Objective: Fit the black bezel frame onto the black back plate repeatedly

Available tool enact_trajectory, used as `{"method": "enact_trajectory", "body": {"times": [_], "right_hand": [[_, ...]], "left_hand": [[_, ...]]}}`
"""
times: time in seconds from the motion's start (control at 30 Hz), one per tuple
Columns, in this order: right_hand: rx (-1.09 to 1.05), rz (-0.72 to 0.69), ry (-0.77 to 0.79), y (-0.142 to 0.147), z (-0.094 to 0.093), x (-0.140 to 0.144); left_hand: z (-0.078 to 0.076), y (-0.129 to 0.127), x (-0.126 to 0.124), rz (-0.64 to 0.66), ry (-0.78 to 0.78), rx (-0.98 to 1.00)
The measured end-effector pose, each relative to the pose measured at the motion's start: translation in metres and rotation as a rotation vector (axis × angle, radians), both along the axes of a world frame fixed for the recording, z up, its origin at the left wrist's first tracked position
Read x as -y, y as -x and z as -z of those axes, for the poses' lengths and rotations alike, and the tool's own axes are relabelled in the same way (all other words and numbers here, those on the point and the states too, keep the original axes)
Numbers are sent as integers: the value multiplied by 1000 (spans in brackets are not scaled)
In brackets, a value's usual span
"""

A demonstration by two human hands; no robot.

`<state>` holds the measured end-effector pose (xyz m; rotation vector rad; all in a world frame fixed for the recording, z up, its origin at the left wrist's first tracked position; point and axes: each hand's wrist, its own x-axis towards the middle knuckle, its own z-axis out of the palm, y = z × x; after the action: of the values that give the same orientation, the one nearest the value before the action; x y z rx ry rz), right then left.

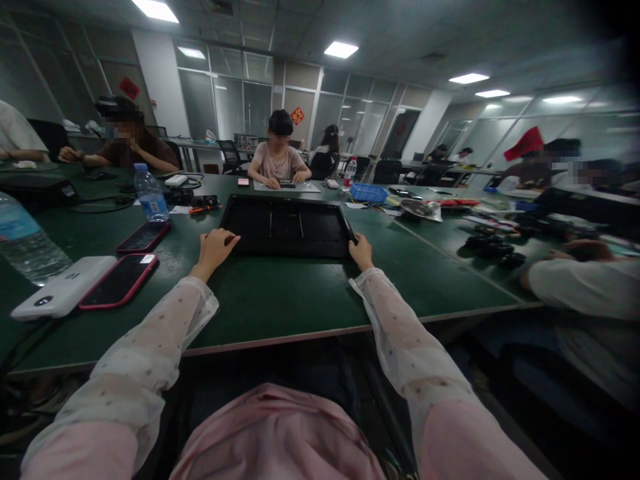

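Two phones (131, 263), power bank (64, 287), water bottle (151, 194), blue basket (369, 193).

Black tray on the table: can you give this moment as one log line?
left hand: on black tray near-left corner | right hand: grips near-right corner | tray flat on green table

green table (280, 307) | black tray (287, 227) | phones (120, 280) | water bottle (150, 195)

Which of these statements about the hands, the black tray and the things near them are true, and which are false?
1. Both hands touch the black tray. True: left hand at its near left corner, right hand at its near right corner.
2. The tray stands upright. False: it lies flat on the green table.
3. Two phones lie left of the tray. True.
4. The blue basket is in the right hand. False: it sits farther away.
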<state>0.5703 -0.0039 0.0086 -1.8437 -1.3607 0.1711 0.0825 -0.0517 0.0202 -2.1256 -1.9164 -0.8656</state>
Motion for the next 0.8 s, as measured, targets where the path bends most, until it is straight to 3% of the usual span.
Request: {"method": "enact_trajectory", "body": {"times": [0.07,0.17,0.37,0.8], "right_hand": [[-4,14,8,-1,-1,0],[1,2,-2,-3,-2,1],[-1,-37,-58,-3,-1,3],[2,-20,-68,0,-3,4]], "left_hand": [[2,4,-2,-128,-76,68],[6,14,-7,-251,-51,184],[8,27,-12,-274,117,347],[7,24,-9,-278,157,291]]}}
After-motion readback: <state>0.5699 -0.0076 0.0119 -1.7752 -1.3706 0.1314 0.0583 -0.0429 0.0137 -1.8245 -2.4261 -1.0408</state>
